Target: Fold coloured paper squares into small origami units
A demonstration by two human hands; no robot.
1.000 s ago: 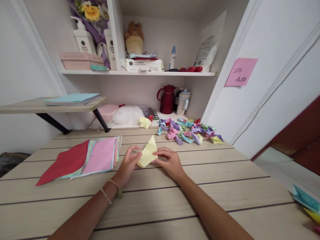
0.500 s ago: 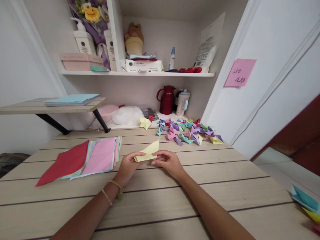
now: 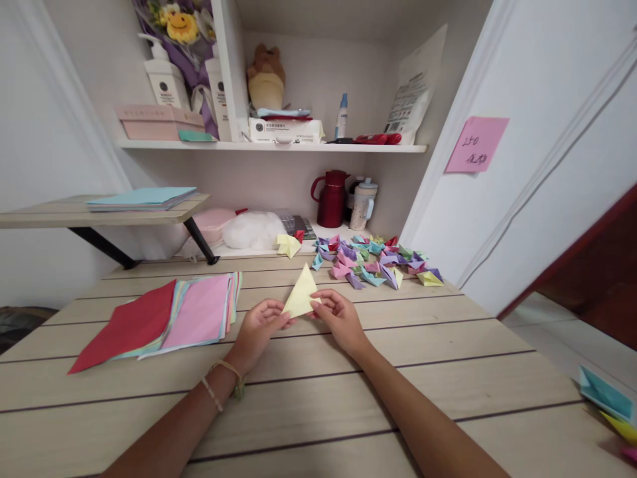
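Both my hands hold one folded yellow paper (image 3: 301, 295), a triangle with its tip pointing up, just above the wooden table (image 3: 318, 398). My left hand (image 3: 259, 328) pinches its lower left corner. My right hand (image 3: 341, 318) pinches its lower right edge. To the left of my hands lies a fanned stack of coloured paper sheets (image 3: 164, 315), red on the left and pink on top. Behind my right hand lies a pile of folded paper pieces (image 3: 375, 262) in several colours.
A red kettle (image 3: 332, 198) and a white mug (image 3: 363, 202) stand at the back. A shelf (image 3: 269, 145) above carries bottles and boxes. A side shelf (image 3: 99, 211) at the left holds blue paper. More folded pieces (image 3: 610, 405) lie at the table's right edge.
The yellow paper has turned from lying nearly flat between my hands to standing up as a triangle. Both hands shifted slightly away from me.
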